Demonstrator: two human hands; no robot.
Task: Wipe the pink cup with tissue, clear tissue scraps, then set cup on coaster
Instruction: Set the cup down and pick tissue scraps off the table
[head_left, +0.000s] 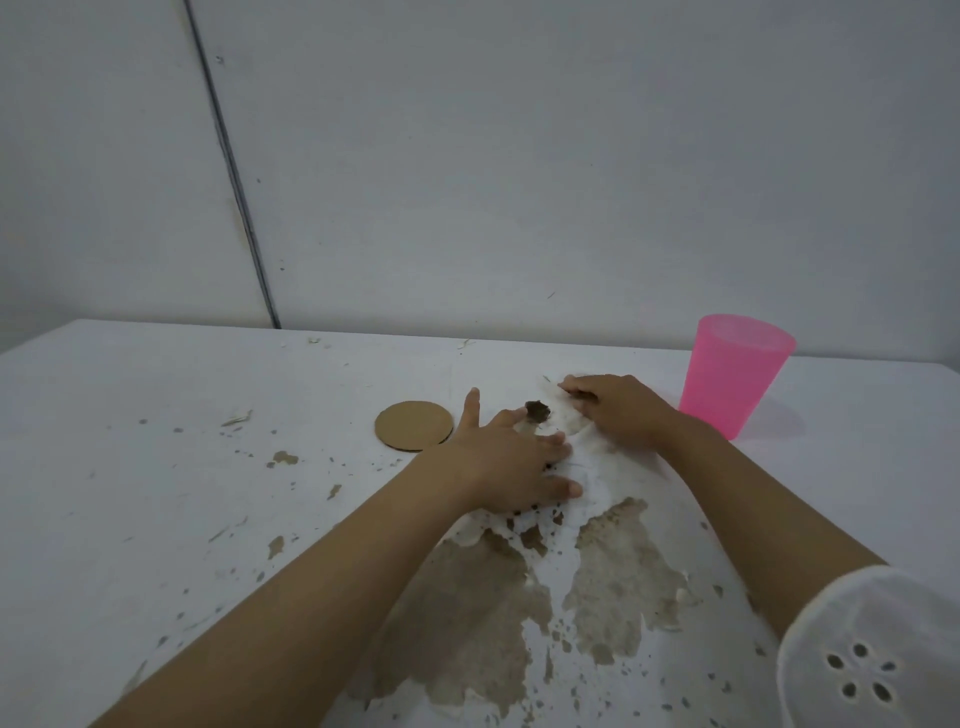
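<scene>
Your left hand (511, 457) lies flat with its fingers spread and straight, pressing down on the near-left part of the white tissue (597, 467). It holds nothing. Your right hand (618, 410) sits just beyond it on the tissue's far edge, knuckles up and fingers curled in, and seems to pinch the paper there. The two hands are close together but not touching.

The tissue is spread crumpled on the tabletop (156, 415), and a small dark scrap (537, 410) lies on it between your hands, just past your left fingertips. The tabletop's white coating is badly peeled, with large brown patches showing on your side of the tissue and flecks scattered further out.

The pink cup (732, 374) stands upright on the tabletop just right of your right wrist, near the far edge. The round brown coaster (414, 425) lies flat just left of your left thumb, with nothing on it. A white eyelet sleeve (872, 649) covers your right upper arm. A plain grey wall (519, 156) rises behind the tabletop.
</scene>
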